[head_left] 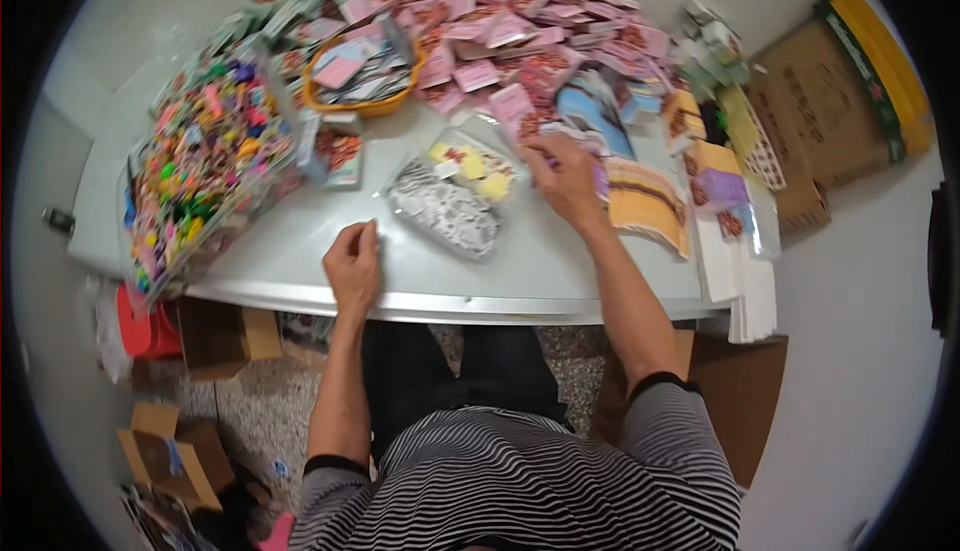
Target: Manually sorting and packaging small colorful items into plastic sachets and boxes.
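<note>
Clear bag (pixel 445 209) lies inward of the front edge of the bench (pixel 280 251), apparently being handled, left hand (pixel 354 263) loosely closed, right hand (pixel 566 179) curled with grip unclear, the next move calling for a secure hold.

From afar I see an orange basket (pixel 372 108); right of it, pink packets (pixel 476 76); left, multicoloured trinkets (pixel 205 146); below right, a bag (pixel 447 209) mottled black-and-white, with yellow.

Bag (pixel 455 196) on tbl (pixel 545 276). L of bag: bin (pixel 222 228) w/ toys (pixel 195 156) in it. Behind bag: packets (pixel 505 26); behind-L, basket (pixel 372 108) w/ cards (pixel 345 71) in it. R of bag: R hand (pixel 566 179), stack (pixel 645 206), then carton (pixel 825 116). L hand (pixel 354 259) front-L of bag.
</note>
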